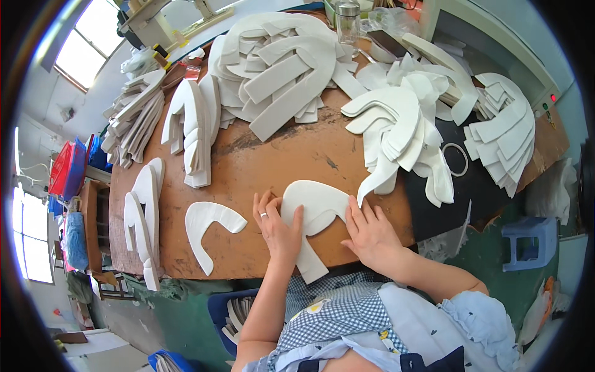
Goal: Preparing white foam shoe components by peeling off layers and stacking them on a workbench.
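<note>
A white curved pad (315,193) lies on the brown table in front of me, with a straight leg toward the front edge. A smaller curved layer (326,218) shows within its bend. My left hand (279,230), with a ring on one finger, holds the pad's left side: the thumb rests on top and the fingers are along the outer edge. At its right end, the fingertips of my right hand (374,237) touch the pad, flat and stretched, the thumb spread away. Left of my hands lies a single curved white piece (207,228).
Stacks of curved white pieces stand at the front left (144,211), back left (191,133) and back middle (273,74). A loose pile (396,127) and a fanned stack (505,133) lie to the right, near a ring (455,159) on a black sheet. A glass jar (348,22) stands behind.
</note>
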Demonstrator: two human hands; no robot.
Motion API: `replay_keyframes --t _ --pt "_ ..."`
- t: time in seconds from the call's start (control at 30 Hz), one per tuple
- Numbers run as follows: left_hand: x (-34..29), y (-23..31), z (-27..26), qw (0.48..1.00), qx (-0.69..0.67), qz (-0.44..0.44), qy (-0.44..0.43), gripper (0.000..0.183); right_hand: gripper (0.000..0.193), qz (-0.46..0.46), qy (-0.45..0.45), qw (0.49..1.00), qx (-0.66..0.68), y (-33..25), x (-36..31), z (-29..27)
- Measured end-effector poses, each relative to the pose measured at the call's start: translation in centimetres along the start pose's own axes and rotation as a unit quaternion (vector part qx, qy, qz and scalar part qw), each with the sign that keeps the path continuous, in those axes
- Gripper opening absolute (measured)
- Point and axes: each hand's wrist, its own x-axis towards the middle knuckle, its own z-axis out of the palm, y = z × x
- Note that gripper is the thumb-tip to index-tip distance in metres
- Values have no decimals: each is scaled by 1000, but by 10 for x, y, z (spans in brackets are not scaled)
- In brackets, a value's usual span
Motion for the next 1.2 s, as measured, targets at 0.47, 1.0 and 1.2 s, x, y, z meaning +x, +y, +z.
replay_keyframes --t 0.47,1.0,1.2 --pt "8 4 -7 996 -61 -67 -7 44 46 96 103 948 286 24 66 3" --pt "11 -4 -18 984 -134 -95 -66 34 42 9 280 920 273 15 58 20" --pt "13 5 -44 924 -351 -145 -54 26 33 10 293 906 306 17 54 19"
